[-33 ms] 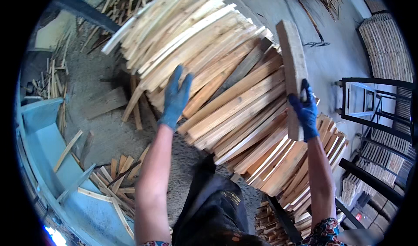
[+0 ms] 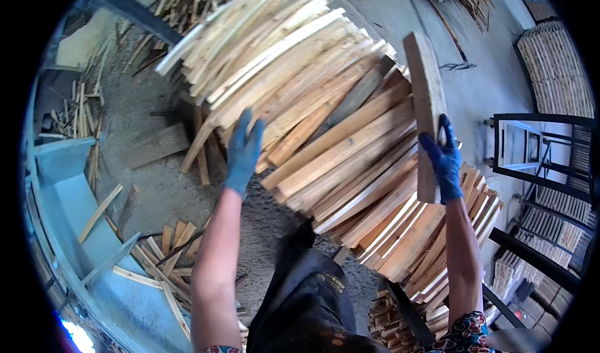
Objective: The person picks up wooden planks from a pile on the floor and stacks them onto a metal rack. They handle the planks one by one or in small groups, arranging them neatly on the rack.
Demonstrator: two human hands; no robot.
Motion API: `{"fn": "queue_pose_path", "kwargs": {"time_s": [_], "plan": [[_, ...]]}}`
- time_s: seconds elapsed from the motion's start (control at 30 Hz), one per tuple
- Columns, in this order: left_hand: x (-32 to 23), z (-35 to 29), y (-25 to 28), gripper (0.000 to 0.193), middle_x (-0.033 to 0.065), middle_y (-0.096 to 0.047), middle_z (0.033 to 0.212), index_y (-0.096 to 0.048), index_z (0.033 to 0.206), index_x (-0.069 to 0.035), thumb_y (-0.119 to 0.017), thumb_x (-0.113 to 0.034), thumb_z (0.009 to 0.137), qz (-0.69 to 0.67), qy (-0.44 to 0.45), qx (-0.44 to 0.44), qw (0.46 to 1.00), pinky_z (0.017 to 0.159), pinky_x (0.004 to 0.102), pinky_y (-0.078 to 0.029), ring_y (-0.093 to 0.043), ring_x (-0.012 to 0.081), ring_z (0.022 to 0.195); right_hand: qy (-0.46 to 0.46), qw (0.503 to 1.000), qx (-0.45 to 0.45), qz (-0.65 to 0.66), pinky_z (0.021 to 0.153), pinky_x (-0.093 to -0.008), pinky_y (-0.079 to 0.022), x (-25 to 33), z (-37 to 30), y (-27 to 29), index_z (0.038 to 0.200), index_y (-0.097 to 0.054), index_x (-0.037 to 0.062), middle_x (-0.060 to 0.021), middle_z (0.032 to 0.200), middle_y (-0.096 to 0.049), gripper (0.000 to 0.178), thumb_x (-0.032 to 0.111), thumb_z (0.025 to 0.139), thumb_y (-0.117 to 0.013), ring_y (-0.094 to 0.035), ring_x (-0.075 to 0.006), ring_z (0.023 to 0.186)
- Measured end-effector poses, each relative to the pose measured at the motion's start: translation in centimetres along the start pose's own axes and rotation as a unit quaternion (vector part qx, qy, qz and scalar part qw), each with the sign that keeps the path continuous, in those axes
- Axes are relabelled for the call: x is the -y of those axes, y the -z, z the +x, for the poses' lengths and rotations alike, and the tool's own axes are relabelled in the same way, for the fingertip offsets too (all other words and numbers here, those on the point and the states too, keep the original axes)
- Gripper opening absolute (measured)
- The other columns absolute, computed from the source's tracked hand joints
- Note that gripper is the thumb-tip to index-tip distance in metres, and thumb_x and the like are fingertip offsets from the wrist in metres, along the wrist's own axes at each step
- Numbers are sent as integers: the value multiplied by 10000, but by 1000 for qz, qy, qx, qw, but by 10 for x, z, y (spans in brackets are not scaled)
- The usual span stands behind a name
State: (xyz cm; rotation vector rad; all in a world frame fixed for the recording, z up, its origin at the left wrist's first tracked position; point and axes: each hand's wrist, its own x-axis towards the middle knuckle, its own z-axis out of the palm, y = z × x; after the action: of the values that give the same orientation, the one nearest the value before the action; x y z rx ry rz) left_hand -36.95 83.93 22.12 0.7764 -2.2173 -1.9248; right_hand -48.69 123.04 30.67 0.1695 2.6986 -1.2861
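Observation:
A long pile of wooden slats point(image 2: 350, 159) runs from the upper left to the lower right in front of me, its pieces lying side by side. My right hand point(image 2: 442, 162), in a blue glove, is closed around a thick wooden plank point(image 2: 425, 84). That plank stands nearly lengthwise in the view, over the pile's far right edge. My left hand point(image 2: 244, 156), gloved too, has its fingers apart and holds nothing. It is by the near left ends of the slats; whether it touches them I cannot tell. A dark, greyish slat point(image 2: 356, 100) lies among the paler ones.
A light-blue metal trough point(image 2: 81, 206) with loose offcuts point(image 2: 165, 262) is at the left. Scrap wood point(image 2: 181, 15) lies behind the pile. On the right are a black metal frame point(image 2: 540, 156) and stacked slats point(image 2: 553, 68). A long-handled tool point(image 2: 447, 31) lies on the floor.
My left hand has drawn back slightly to the left and down from the slats. The right hand still holds the plank. The whole view has shifted a little.

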Motion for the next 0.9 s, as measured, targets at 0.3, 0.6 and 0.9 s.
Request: {"fn": "queue_pose_path", "kwargs": {"time_s": [0.3,0.6,0.9], "plan": [[139,-260,130,406,-60,-477,734,-576,924,-114,-419,-488,918,-140,335,-98,927,600,264,-390,-435,104,658,179,955,18,-238,910,-402,-458,27,-101,-77,1362,-381,212,-182,1284,-474,759,305,699,-738,-528,-332,1106],[189,-212,152,719,234,-402,1349,-333,1346,40,-586,-412,847,73,265,-71,959,1001,361,-351,-418,327,1236,233,925,-48,-295,875,-394,-471,17,-104,-127,1341,-404,116,-159,1169,-549,734,221,690,-725,-567,-337,1010],[281,-2,220,929,242,-327,1388,-227,1392,6,-743,-319,691,417,68,-99,901,1035,442,-297,-275,401,1292,224,916,-30,-333,1032,-383,-331,-2,-97,-105,1385,-318,60,-154,1387,-385,771,71,700,-672,-401,-291,1250]]}}
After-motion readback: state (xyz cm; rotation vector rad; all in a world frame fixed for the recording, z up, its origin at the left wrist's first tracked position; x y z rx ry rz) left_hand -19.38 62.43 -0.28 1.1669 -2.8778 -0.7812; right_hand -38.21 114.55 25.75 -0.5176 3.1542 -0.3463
